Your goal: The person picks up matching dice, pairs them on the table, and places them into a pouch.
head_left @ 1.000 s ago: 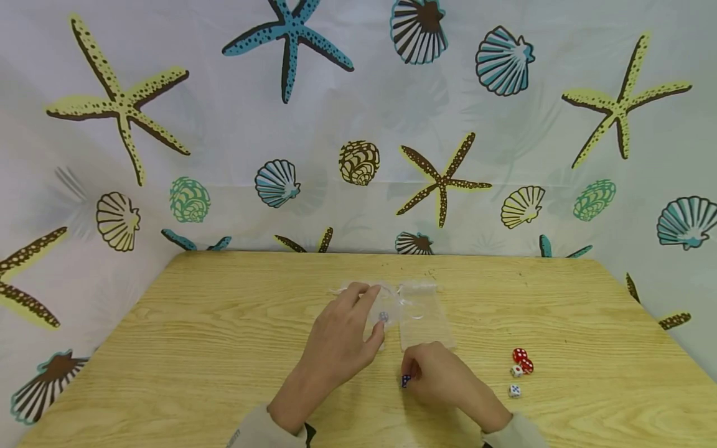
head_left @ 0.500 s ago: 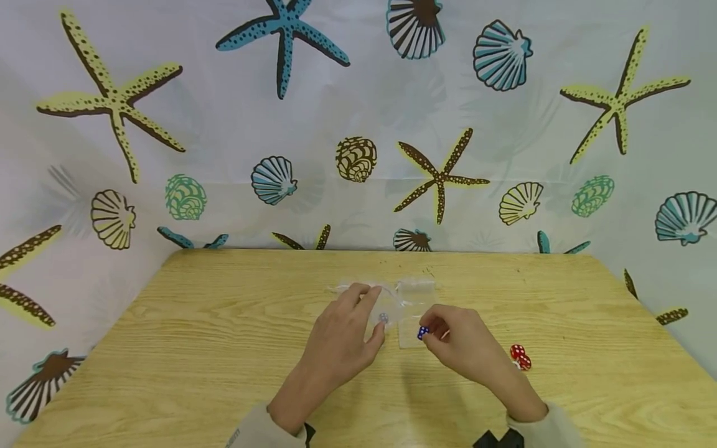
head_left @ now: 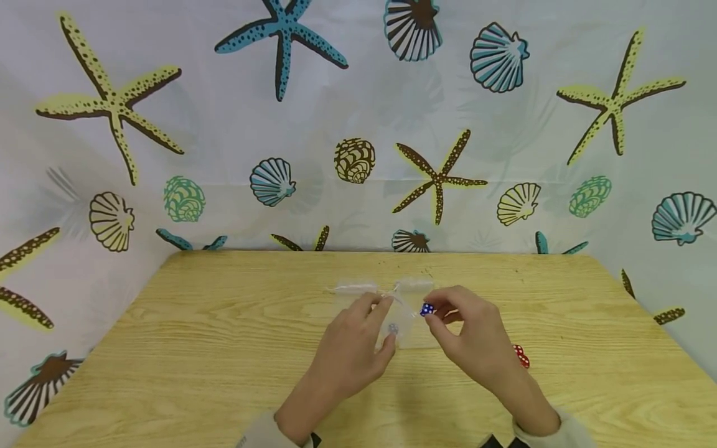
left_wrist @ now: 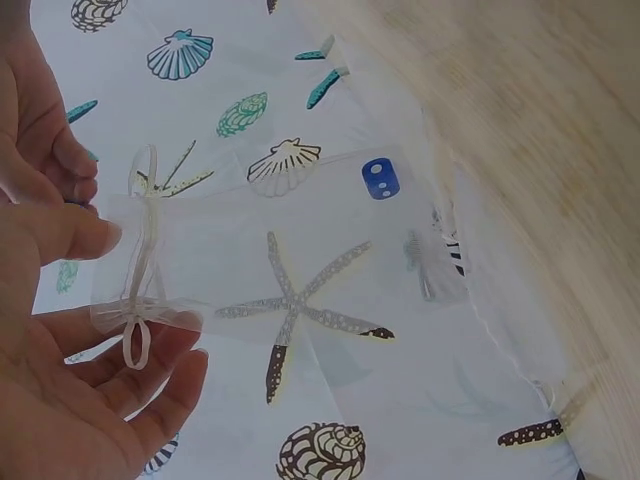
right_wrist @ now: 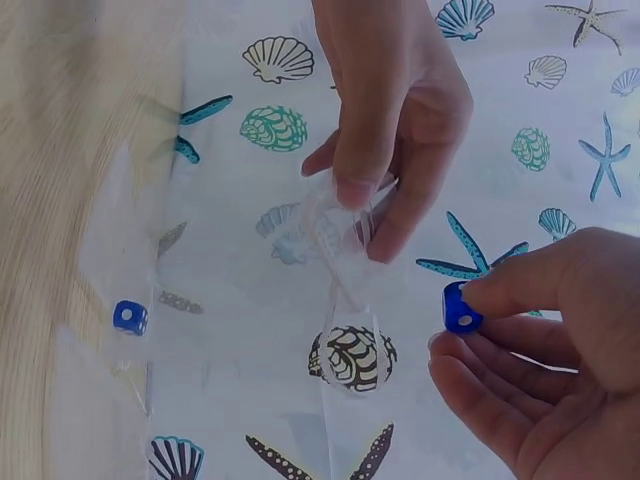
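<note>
My left hand grips the neck of a sheer white drawstring pouch, thumb on one side and fingers on the other. One blue die shows through the far end of the mesh; it looks pale in the head view. Thin white ribbon loops at the neck. Close to the pouch's mouth, my right hand pinches another blue die between thumb and fingertips. The right wrist view shows this die apart from the pouch. Whether the mouth is spread cannot be told.
Two more sheer pouches appear to lie on the wooden table behind my hands. Red dice lie to the right, partly covered by my right forearm. A shell-and-starfish patterned cloth hangs behind and at the sides.
My right hand has carried the blue die up and forward from near the table to beside the pouch's neck. My left hand has shifted slightly right with the pouch. The white dice have become hidden.
</note>
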The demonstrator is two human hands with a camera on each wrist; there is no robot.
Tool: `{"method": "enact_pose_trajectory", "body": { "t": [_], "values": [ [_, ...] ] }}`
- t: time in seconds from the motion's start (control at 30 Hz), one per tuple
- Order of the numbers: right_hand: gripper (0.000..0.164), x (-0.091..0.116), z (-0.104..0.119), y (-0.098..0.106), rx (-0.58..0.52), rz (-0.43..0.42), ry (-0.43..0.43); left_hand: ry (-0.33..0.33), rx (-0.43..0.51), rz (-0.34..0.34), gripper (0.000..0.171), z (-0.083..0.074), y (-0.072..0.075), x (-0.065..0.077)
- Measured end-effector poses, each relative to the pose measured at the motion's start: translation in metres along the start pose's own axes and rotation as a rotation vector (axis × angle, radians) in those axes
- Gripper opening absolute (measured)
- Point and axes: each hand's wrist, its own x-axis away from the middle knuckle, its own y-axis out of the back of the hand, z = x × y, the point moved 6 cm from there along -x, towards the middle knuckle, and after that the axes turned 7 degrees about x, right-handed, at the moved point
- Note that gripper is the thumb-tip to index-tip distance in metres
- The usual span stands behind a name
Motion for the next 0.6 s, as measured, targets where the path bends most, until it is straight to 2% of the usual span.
{"method": "enact_pose_trajectory", "body": {
  "t": [0.17, 0.43, 0.6],
  "values": [
    [0.019, 0.002, 0.011, -0.006, 0.022, 0.017, 0.069, -0.017, -0.011, 0.018, 0.044, -0.006, -0.003, 0.002],
    [0.019, 0.005, 0.014, -0.014, 0.08, 0.048, 0.069, -0.031, -0.005, 0.032, 0.043, -0.011, -0.005, 0.004],
    [0.019, 0.006, 0.015, -0.017, 0.177, 0.044, 0.068, -0.039, 0.0, 0.026, 0.042, -0.013, -0.005, 0.003]
  ]
}}
